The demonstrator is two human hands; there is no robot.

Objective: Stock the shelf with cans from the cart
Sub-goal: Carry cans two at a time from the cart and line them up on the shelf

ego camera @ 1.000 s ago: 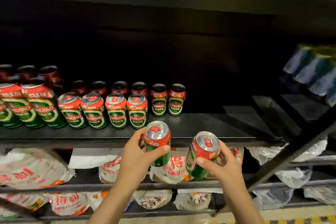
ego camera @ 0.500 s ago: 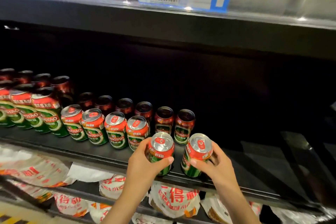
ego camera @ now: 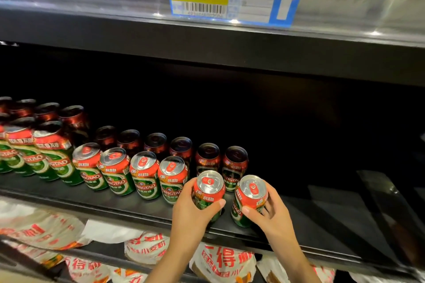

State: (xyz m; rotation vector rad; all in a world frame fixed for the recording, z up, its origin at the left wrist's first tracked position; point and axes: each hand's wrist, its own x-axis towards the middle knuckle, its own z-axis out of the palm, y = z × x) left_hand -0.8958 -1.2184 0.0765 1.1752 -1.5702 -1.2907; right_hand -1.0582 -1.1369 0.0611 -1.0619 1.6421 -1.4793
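- The shelf [ego camera: 128, 208] carries a front row of green-and-red cans [ego camera: 147, 174] running from nine o'clock toward the centre, with a darker back row behind it; the row should carry on rightward with no gap.
- The left hand [ego camera: 192, 215] is wrapped around the left can [ego camera: 209, 193], thumb across the front at about four o'clock, fingers curled behind. The can stands upright at the row's right end, just beside the last front can [ego camera: 173, 179]; I cannot tell whether its base is down yet.
- Best move, as I judge it: lower it flat, then nudge it toward nine o'clock until it meets its neighbour, label facing out.
- The right hand [ego camera: 268, 210] pinches the right can [ego camera: 249, 200], thumb at seven o'clock, fingers spread behind. This can tilts slightly, its top leaning toward one o'clock.
- Straighten it before letting go, and set it just beside the left can at three o'clock.
- Risk: both cans sit near the shelf's front lip, so release only once each stands steady.
- The shelf from three o'clock onward lies bare; the cart is not in view.
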